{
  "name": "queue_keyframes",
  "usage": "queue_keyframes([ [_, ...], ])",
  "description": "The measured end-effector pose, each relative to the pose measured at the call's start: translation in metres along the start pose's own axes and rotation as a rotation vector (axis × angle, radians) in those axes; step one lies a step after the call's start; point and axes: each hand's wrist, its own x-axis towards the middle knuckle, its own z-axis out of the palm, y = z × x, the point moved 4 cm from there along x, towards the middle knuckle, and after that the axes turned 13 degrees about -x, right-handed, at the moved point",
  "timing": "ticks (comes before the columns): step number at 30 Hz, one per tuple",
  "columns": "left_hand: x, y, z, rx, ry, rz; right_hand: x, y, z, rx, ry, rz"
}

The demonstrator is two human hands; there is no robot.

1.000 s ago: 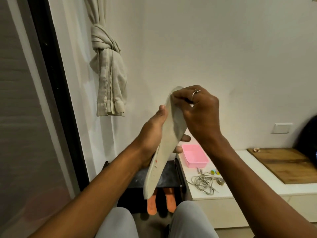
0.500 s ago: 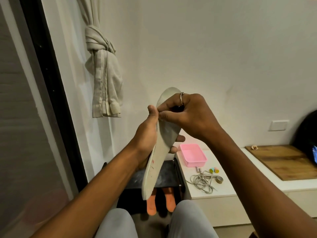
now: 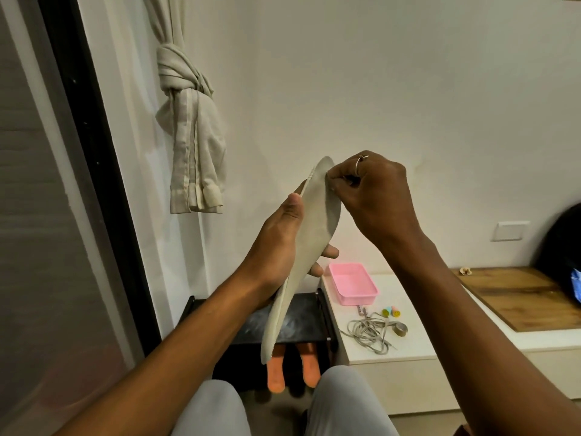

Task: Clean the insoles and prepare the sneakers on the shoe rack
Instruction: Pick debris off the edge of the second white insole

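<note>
From the head camera, the grey insole [image 3: 309, 234] is in the air in front of your chest, not on the rack. Its long axis runs steeply: one rounded end is up by your right hand, and the other hangs down and to the left over the black shoe rack [image 3: 301, 325], just in front of two orange insoles [image 3: 276, 371] on the level below.

Your left hand [image 3: 276, 247] carries it at the middle. The thumb lies along the near edge, the fingers wrap behind it, and two fingertips show past the far edge.

Your right hand [image 3: 374, 196] is nearer the upper end, wrist raised and knuckles up. Its fingers are curled tight, with the tips against the insole's upper right edge. I can't tell from here whether they pinch that edge, pick at it, or hold something small against it.

The work spot lies up and to the left of your right palm. Any stroke will likely run down the long axis toward your left hand, so keep that hand firm.

A pink tray [image 3: 352, 283] and a coiled cord [image 3: 367, 333] sit on the white bench [image 3: 408, 347] to the right.
</note>
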Motion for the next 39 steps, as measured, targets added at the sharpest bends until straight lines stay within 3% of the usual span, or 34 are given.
queue_keyframes([
  [6, 0.004, 0.001, -0.011, -0.084, 0.076, 0.001, -0.009, -0.024, 0.003, 0.03, -0.441, -0.066],
  [9, 0.003, 0.002, -0.012, -0.131, 0.098, -0.032, -0.014, -0.03, 0.01, 0.053, -0.539, -0.097],
  [11, 0.002, 0.004, -0.012, -0.15, 0.088, -0.052, -0.013, -0.03, 0.01, 0.07, -0.475, -0.079],
  [15, 0.0, 0.002, -0.005, -0.186, 0.045, -0.116, -0.008, -0.017, 0.009, -0.013, -0.116, -0.033],
  [18, -0.001, 0.0, -0.002, -0.184, 0.005, -0.127, -0.008, -0.01, 0.007, 0.018, 0.009, 0.005],
  [21, 0.0, 0.002, -0.006, -0.205, 0.008, -0.154, -0.01, -0.014, 0.004, 0.164, -0.005, 0.038],
  [24, 0.0, 0.001, -0.009, -0.217, 0.022, -0.18, -0.013, -0.026, 0.007, 0.347, -0.16, 0.067],
  [32, 0.002, -0.002, -0.008, -0.2, 0.039, -0.17, -0.017, -0.032, 0.005, 0.48, -0.274, -0.038],
  [34, 0.002, -0.003, -0.008, -0.188, 0.035, -0.163, -0.018, -0.032, 0.006, 0.459, -0.24, -0.061],
  [39, 0.001, -0.002, -0.002, -0.081, -0.014, -0.094, -0.01, -0.018, 0.008, 0.261, 0.072, -0.061],
])
